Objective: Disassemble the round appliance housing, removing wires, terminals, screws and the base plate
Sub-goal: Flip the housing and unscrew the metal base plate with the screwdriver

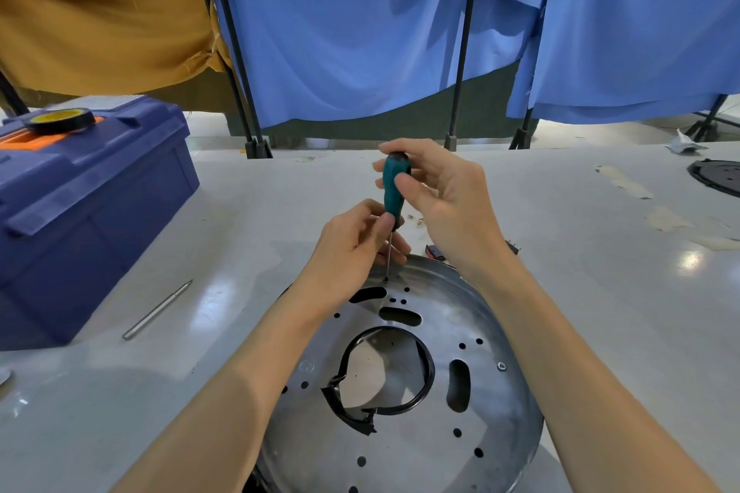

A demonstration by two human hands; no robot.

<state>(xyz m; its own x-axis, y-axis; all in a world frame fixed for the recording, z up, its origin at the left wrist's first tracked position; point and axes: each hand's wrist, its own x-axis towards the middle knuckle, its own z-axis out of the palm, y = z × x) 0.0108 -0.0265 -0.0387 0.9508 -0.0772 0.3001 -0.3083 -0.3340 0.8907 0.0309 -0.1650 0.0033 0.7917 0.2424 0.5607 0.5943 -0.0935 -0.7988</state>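
Observation:
The round metal base plate (476, 332) of the housing lies low in the middle of the view, pierced by slots and holes, with a black ring (426, 384) round its central opening. A screw (501, 366) sits near its right rim. A green-handled screwdriver (394, 188) stands upright with its tip in a hole at the plate's far edge. My right hand (444, 192) grips the handle from the right. My left hand (356, 244) pinches the screwdriver at the base of the handle, where the thin shaft begins.
A blue toolbox (80, 204) with a roll of black tape (60, 120) on its lid stands at the left. A loose screwdriver bit (158, 309) lies on the white table. Small removed parts (434, 251) lie behind the plate. A black round part (718, 176) sits far right.

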